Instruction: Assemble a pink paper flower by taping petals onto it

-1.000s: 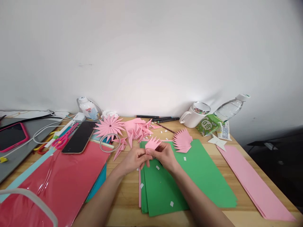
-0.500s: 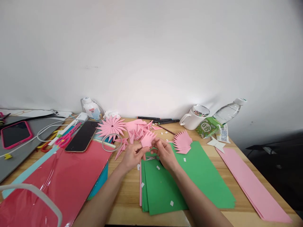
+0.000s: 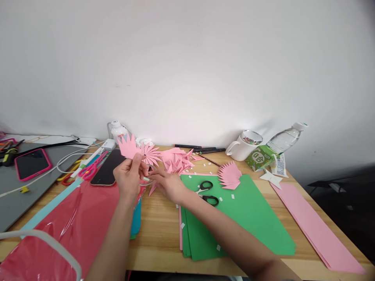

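Observation:
In the head view my left hand (image 3: 129, 175) is closed, pinching a pink folded-paper fan (image 3: 128, 147) with spiky tips between thumb and fingers. My right hand (image 3: 171, 186) reaches across to the left. Its fingertips are closed on the edge of a thin roll of tape (image 3: 145, 181), which the hands partly cover. Just behind sits a round pink paper rosette (image 3: 150, 154), and beside it lies a pile of pink folded pieces (image 3: 177, 158). Scissors with black handles (image 3: 211, 200) rest on green paper sheets (image 3: 240, 222).
Another pink fan (image 3: 230, 175) lies on the green sheets. A white mug (image 3: 243, 147), a green box (image 3: 259, 158) and a water bottle (image 3: 284, 138) stand back right. Phones (image 3: 107, 171), pink scissors (image 3: 91, 166) and a red plastic-wrapped pack (image 3: 76, 222) lie left.
Both hands have moved left, my left hand carrying the pink fan. My right hand has left the fan and come to the tape roll. The black-handled scissors are now uncovered.

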Motion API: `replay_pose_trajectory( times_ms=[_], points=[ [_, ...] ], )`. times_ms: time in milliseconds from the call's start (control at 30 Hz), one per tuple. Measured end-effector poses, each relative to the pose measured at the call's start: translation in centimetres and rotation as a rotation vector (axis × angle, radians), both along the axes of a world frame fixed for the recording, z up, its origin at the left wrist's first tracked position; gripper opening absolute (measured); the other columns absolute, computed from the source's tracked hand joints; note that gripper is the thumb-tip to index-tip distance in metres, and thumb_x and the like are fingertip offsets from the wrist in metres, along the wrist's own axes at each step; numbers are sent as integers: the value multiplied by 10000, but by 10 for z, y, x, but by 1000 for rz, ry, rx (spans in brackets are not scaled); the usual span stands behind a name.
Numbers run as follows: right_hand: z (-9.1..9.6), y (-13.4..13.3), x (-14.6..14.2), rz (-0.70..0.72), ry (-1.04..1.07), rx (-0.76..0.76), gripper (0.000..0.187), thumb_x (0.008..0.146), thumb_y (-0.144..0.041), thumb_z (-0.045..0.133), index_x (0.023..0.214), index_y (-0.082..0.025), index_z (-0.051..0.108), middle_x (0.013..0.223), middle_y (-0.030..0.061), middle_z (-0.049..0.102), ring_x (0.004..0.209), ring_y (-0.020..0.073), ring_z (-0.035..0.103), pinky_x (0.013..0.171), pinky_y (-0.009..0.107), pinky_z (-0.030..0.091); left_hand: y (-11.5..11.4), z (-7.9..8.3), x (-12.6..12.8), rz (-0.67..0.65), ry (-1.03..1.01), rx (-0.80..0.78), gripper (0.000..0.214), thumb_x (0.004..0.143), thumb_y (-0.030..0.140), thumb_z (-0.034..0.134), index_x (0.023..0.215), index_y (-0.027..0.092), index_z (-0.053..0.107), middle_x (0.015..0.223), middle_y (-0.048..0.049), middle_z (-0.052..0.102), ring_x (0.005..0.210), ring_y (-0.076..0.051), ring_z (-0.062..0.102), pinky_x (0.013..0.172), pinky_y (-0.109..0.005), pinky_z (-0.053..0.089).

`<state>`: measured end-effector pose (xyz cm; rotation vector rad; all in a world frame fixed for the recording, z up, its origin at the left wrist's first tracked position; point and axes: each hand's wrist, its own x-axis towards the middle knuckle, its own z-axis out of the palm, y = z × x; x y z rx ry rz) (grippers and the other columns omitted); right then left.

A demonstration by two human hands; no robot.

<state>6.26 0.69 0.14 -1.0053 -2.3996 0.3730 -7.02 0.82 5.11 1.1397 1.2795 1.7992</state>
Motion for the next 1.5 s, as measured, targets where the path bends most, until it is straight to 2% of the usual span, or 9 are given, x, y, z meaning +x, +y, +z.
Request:
replay_pose_trajectory(
  times_ms=[167, 400, 633, 733, 900, 1033, 1133, 1300, 1500],
  points=[
    [-4, 8, -17, -9, -221, 67, 208, 916, -188, 423, 996, -220, 612, 983, 64, 643, 780, 177, 597, 570, 255, 430, -1, -8, -9, 84, 162, -26, 267, 774, 379, 605, 744, 125, 683, 492, 4, 609, 440, -118, 562, 462, -220, 464],
    [23, -11, 35, -55, 284, 93, 203, 828, -148, 494, 988, -192, 610, 914, 52, 606, 662, 108, 558, 576, 223, 435, -5, -6, 7, 102, 340, 48, 252, 813, 332, 573, 678, 150, 684, 653, -23, 717, 636, -155, 671, 641, -229, 515],
    [22, -31, 78, -279, 806, -298, 52, 775, -246, 591, 773, -194, 587, 688, 1, 573, 584, 108, 513, 537, 234, 436, -9, -16, 40, -326, 223, -125, 337, 823, 391, 551, 601, 154, 644, 503, -12, 655, 465, -148, 624, 505, -241, 490],
    [12, -30, 78, -370, 949, -506, 133, 711, -301, 649, 746, -189, 585, 618, -21, 567, 504, 96, 500, 470, 224, 420, -16, -20, 55, -379, 276, -112, 334, 820, 400, 547, 607, 166, 654, 618, -27, 706, 591, -167, 658, 579, -254, 510],
    [1, -30, 75, -372, 1003, -742, 186, 671, -324, 666, 774, -197, 578, 623, -34, 575, 453, 101, 537, 427, 230, 453, -23, -22, 72, -346, 258, -145, 370, 831, 423, 515, 560, 180, 580, 418, 33, 555, 318, -90, 444, 351, -224, 349],
    [-4, -40, 75, -386, 884, -510, 199, 736, -242, 604, 934, -217, 599, 782, 9, 634, 422, 87, 537, 396, 227, 426, -20, -25, 74, -121, 316, -124, 372, 824, 372, 535, 507, 178, 556, 433, 38, 521, 368, -75, 453, 402, -207, 373],
    [-6, -43, 76, -405, 809, -220, 131, 768, -215, 576, 870, -221, 658, 809, 41, 655, 504, 112, 570, 478, 253, 461, -20, -30, 73, -150, 319, -177, 361, 824, 385, 535, 530, 178, 571, 425, 43, 521, 322, -70, 436, 350, -212, 332],
    [-5, -35, 81, -441, 999, -489, 158, 832, -303, 536, 882, -207, 651, 566, -8, 586, 465, 121, 531, 448, 239, 431, -22, -37, 74, -409, 124, -251, 306, 823, 441, 530, 723, 173, 639, 425, 61, 525, 260, -77, 400, 299, -232, 292],
    [4, -37, 85, -251, 748, -443, 136, 744, -307, 671, 785, -179, 690, 597, -19, 533, 500, 78, 382, 463, 215, 334, -12, -45, 71, -130, 76, -192, 357, 803, 422, 576, 555, 166, 593, 353, 68, 406, 317, -73, 383, 346, -217, 313]
  ],
)
